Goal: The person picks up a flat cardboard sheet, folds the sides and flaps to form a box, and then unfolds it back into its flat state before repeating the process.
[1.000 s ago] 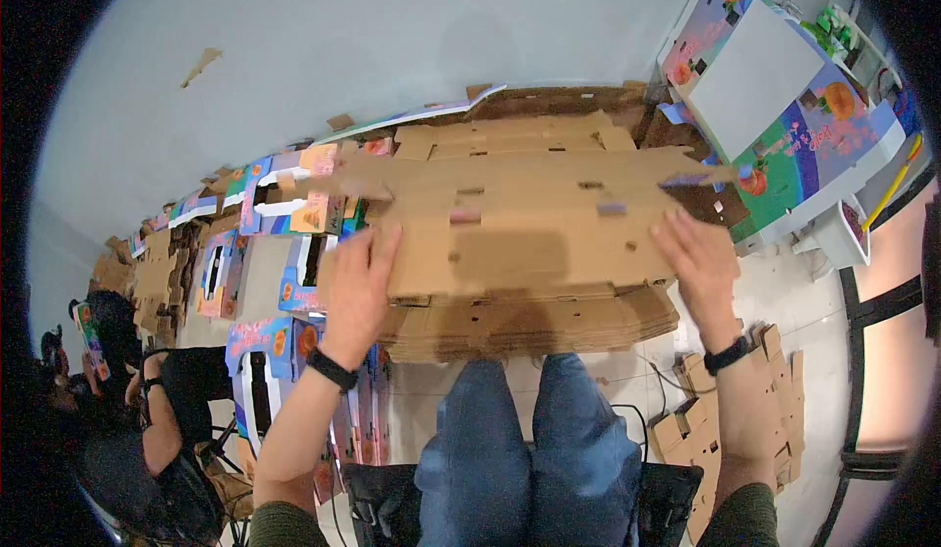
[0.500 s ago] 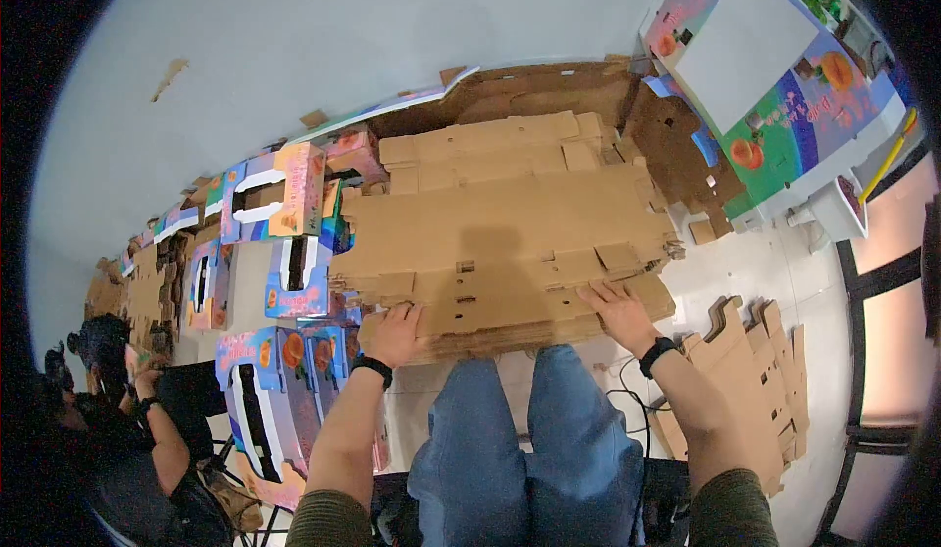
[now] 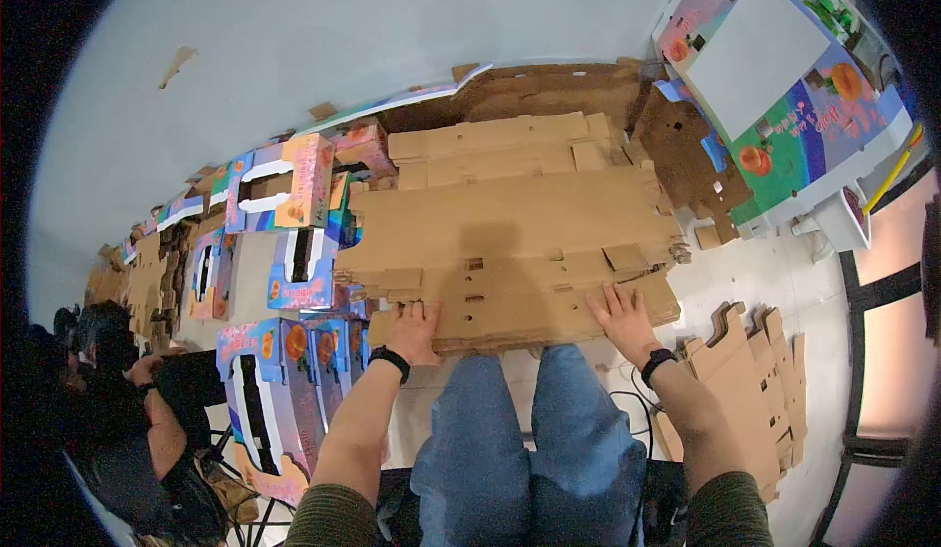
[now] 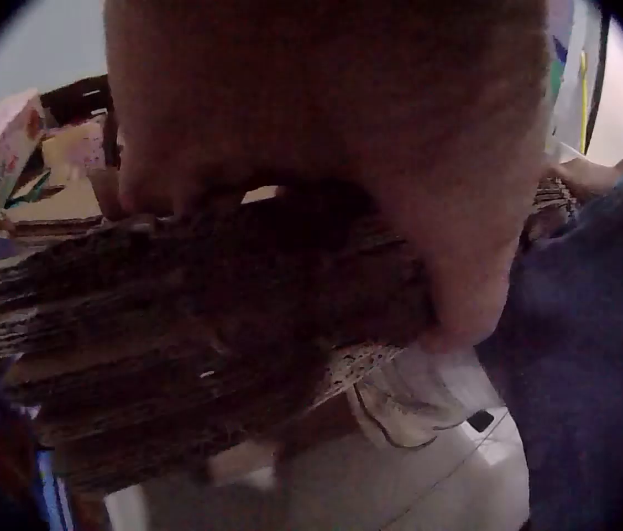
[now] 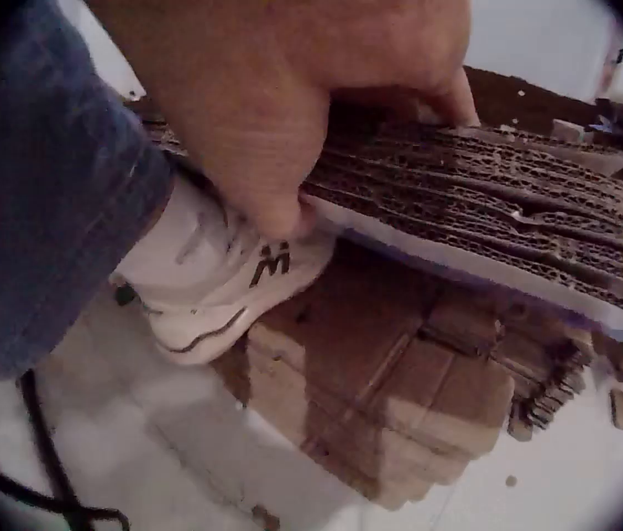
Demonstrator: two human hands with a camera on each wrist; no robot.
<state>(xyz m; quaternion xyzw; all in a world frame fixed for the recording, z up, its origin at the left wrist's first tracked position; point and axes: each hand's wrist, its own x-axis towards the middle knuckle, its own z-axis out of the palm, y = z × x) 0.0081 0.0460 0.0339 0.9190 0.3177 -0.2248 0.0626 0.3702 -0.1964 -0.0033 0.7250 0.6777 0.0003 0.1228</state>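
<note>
Gripping now, with left hand (image 3: 415, 333) and right hand (image 3: 624, 320), near cardboard stack (image 3: 515, 325) lying crosswise just beyond knees (image 3: 480, 390), stretched lengthwise left to right, nearer to neither hand (touching both). Pinching with fingers over top, thumbs at near edge.

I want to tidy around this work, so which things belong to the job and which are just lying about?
Apparently in the job:
flat cardboard stack
left hand and right hand, gripping its near edge

Probably just lying about:
floor cardboard at right, untouched
yellow rod, far right
</note>
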